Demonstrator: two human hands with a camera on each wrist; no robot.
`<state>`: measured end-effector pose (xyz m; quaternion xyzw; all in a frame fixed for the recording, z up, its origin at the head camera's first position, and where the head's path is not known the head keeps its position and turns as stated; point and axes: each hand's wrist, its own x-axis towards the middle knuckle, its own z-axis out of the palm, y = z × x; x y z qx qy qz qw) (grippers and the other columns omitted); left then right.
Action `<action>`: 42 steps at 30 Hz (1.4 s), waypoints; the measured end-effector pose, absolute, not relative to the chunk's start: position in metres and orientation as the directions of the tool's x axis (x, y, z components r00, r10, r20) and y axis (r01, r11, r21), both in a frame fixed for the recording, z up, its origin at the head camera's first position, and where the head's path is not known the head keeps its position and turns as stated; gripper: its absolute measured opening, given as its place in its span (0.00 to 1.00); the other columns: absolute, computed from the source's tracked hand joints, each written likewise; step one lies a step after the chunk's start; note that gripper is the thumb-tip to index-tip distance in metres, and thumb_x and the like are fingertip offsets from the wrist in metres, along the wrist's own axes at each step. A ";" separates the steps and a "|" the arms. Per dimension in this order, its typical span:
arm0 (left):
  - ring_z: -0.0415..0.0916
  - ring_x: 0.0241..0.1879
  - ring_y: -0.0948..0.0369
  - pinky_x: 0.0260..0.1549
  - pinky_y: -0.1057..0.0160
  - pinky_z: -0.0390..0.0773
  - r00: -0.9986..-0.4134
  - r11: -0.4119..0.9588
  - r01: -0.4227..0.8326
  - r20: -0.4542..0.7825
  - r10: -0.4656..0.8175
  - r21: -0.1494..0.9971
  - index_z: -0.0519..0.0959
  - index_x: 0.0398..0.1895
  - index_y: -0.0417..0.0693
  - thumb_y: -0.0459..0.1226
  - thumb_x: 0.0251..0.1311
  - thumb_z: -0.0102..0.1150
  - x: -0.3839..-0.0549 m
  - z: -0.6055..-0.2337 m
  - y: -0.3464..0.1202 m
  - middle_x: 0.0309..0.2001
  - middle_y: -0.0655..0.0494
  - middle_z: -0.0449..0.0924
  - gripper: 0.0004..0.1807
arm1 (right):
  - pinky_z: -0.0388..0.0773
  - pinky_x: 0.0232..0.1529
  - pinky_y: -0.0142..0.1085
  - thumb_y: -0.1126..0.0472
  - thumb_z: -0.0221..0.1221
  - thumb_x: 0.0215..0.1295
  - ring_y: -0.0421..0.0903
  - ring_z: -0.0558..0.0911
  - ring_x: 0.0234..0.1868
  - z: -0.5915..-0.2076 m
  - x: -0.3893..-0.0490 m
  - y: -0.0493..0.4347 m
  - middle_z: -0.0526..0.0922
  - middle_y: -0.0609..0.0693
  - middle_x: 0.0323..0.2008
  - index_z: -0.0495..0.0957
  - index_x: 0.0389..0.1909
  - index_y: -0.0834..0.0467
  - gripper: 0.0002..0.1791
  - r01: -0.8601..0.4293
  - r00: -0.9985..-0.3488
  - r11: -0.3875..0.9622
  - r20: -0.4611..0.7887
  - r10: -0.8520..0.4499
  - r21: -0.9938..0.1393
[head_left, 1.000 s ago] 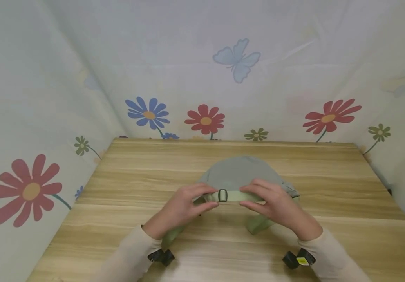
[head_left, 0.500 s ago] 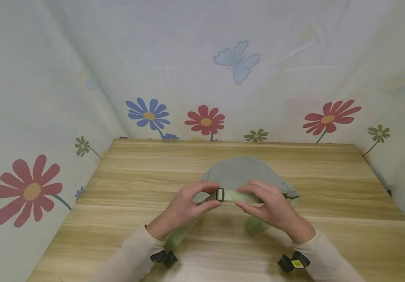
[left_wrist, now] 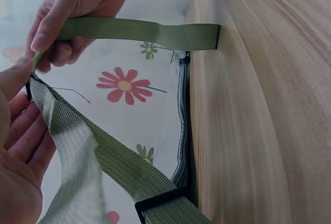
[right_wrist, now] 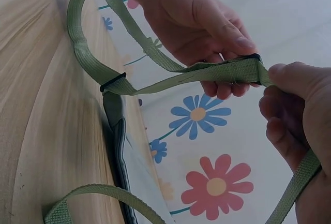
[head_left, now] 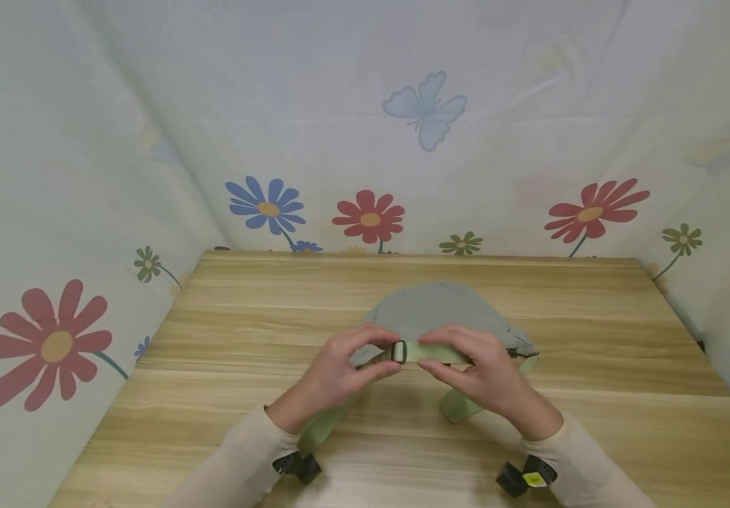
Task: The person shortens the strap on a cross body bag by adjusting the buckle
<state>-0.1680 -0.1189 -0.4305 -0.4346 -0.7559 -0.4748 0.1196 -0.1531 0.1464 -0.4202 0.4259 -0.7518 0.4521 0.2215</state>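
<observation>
Passage: over tabletop (head_left: 263, 317) left of bag (head_left: 438, 308) | obstacles: strap (head_left: 427, 351) (looping on the near side), bag behind

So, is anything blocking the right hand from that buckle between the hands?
Nothing visible: just a short stretch of strap lies between the right fingers and the buckle, while the left fingers grip at its other side.
</observation>
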 end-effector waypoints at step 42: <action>0.85 0.55 0.62 0.62 0.51 0.85 -0.759 0.101 0.510 0.392 0.519 0.854 0.82 0.58 0.43 0.27 0.65 0.73 -0.160 -0.429 -0.120 0.54 0.47 0.87 0.19 | 0.83 0.36 0.27 0.54 0.67 0.76 0.44 0.89 0.37 -0.438 -0.158 0.136 0.92 0.57 0.40 0.88 0.51 0.62 0.15 -0.874 -0.476 0.100 0.797 -0.371 -0.476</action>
